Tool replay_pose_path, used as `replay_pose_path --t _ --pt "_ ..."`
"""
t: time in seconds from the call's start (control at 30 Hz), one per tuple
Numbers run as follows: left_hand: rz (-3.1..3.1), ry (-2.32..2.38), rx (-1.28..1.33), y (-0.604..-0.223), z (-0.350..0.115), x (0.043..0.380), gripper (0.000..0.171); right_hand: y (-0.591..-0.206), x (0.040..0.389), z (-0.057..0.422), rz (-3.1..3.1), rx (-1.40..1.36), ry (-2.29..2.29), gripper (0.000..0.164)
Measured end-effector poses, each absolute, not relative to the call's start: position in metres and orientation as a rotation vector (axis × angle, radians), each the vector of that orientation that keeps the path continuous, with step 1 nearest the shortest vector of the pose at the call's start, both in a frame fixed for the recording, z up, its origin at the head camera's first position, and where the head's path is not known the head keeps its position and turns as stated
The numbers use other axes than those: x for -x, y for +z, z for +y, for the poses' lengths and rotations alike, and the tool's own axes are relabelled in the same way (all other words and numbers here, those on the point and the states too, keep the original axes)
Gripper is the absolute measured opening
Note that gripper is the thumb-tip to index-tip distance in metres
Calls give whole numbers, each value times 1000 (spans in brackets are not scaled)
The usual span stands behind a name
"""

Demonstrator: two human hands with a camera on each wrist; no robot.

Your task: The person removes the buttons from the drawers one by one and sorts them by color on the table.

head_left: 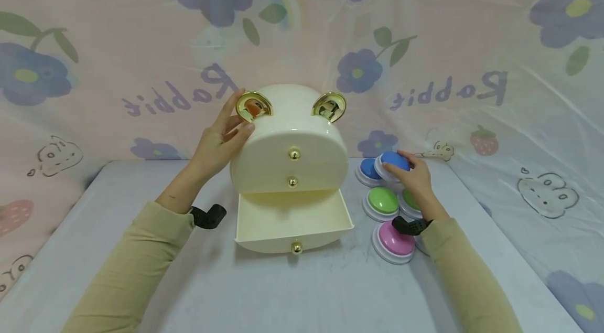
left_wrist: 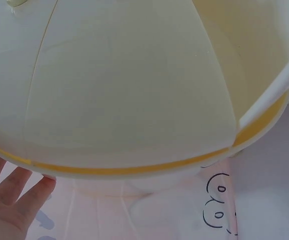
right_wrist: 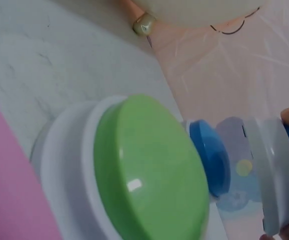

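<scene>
A cream drawer box (head_left: 288,113) with gold-rimmed ears and gold knobs stands mid-table, its bottom drawer (head_left: 288,212) pulled out with nothing seen inside. My left hand (head_left: 222,136) rests against the box's upper left side, by the left ear; in the left wrist view its fingers (left_wrist: 14,182) lie along the box's edge. With my right hand (head_left: 415,178) I grip a blue push button (head_left: 395,161) by its white base. In the right wrist view that held button (right_wrist: 274,172) is raised off the table, apart from another blue button (right_wrist: 212,157).
Right of the box stand a second blue button (head_left: 370,168), a green button (head_left: 383,200), another green one (head_left: 409,199) partly hidden by my hand, and a pink button (head_left: 396,238). A patterned cloth (head_left: 302,18) hangs behind the white table (head_left: 283,296).
</scene>
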State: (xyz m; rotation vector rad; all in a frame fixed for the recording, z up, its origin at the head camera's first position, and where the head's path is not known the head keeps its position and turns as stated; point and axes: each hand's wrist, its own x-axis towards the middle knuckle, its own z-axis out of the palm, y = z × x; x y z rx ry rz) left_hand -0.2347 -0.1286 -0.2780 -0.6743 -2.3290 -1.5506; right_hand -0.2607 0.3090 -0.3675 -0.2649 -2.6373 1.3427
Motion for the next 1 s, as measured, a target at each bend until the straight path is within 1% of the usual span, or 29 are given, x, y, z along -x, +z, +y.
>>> replay_pose_path --t 0.2,0.43,0.8,1.0 --pt "-2319 -1542 688 -278 -127 235 67 -370 266 319 -2622 347 1319 78" --pt "-2319 -1538 688 -279 -128 236 67 -375 270 326 -2567 476 1284 76" --pt "-2320 -1521 682 -280 -129 237 68 -382 281 337 -2641 522 1161 75" --pt "-2323 -1517 675 -280 -128 237 67 -390 285 342 -2732 563 1145 79"
